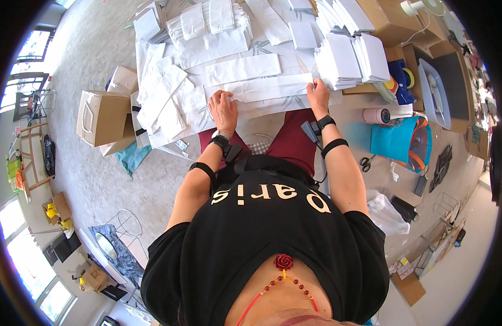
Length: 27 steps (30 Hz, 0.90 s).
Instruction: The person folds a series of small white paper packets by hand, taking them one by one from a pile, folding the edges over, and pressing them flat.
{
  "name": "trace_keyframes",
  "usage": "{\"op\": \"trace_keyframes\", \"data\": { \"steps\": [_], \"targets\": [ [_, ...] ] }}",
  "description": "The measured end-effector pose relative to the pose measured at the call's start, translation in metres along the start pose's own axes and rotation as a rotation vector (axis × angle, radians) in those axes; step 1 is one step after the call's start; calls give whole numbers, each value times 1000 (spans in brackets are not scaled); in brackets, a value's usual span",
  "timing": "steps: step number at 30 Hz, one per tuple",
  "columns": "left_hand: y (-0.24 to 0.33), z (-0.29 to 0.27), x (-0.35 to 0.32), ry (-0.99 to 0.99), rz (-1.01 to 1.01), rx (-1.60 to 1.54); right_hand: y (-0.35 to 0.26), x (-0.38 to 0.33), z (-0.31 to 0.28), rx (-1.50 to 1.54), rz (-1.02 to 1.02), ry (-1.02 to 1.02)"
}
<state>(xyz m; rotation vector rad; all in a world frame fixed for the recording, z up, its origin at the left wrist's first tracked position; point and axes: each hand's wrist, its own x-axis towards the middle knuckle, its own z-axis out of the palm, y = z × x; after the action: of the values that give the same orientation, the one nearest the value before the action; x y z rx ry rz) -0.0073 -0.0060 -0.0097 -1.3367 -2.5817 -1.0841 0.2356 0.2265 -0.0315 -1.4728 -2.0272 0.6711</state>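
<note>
A long, flat white sleeve, thin and slightly see-through, lies crosswise along the near edge of the table. At its left end my left hand has its fingers curled down, closed on the material. My right hand pinches the opposite end between thumb and fingers. Just beyond lies a second flat white sleeve. Loose white sleeves overlap in a heap left of my left hand. Close past my right hand stand stacks of folded white sheets.
The table has a pale patterned cover. More white sleeves are piled at its far side. Cardboard boxes stand on the floor at left. To the right are a pink cup, a blue bag, scissors and a blue tape dispenser.
</note>
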Motion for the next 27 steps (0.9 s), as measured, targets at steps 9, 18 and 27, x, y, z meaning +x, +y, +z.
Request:
{"op": "trace_keyframes", "data": {
  "steps": [9,18,27],
  "targets": [
    [3,-1,2,2,-21,-3,-1,0,2,-45,-15,8],
    [1,3,0,19,-24,2,-27,-11,-15,-312,-82,19],
    [2,2,1,13,-33,1,-116,-43,26,40,-582,-215]
  ]
}}
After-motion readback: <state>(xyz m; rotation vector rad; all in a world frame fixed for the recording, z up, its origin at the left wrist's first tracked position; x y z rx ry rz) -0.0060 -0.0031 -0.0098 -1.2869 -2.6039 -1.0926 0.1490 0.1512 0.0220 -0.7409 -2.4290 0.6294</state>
